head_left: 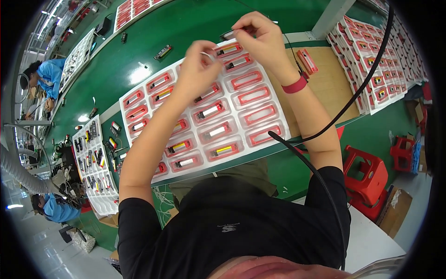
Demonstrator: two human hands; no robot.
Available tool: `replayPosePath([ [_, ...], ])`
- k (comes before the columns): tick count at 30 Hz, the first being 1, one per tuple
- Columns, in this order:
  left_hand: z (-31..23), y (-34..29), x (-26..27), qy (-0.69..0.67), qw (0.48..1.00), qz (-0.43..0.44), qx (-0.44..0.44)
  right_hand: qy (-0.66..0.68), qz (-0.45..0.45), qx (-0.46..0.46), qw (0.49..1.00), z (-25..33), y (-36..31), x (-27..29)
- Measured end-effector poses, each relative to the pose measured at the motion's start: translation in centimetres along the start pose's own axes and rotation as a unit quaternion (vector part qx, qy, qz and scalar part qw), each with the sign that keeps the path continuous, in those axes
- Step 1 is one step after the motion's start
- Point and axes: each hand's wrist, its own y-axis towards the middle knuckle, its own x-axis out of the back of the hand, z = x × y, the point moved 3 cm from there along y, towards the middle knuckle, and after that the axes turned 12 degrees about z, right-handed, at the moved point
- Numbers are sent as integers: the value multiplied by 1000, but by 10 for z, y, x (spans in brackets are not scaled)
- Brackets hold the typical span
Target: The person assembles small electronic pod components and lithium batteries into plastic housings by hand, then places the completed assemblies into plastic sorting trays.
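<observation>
A white moulded tray (239, 131) lies before me with red oblong frames in its pockets. Many frames hold a small part with a white or yellow face and a black end. Others, such as the red frame (253, 96) in the right column, show only a pale middle. Over the tray's far part, my left hand (200, 69) has curled fingers smeared by motion, with a whitish sliver near the fingertips. My right hand (262, 39) is closed in a pinch at the far right corner, beside a small dark piece (227, 35); what it grips is unclear.
A loose red frame (307, 61) lies on brown board at right, near stacked filled trays (371, 60). A black cable (357, 93) crosses the right side. Another parts tray (95, 162) stands left. Red stools (364, 172) are lower right. Two people in blue work at left.
</observation>
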Motion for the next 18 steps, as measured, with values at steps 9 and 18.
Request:
replayPosePath([
  [9, 1, 0, -41, 323, 912, 222, -124, 192, -83, -87, 974, -28, 1, 18],
  [18, 13, -7, 32, -270, 961, 41, 49, 390, 39, -114, 913, -6, 1, -6],
])
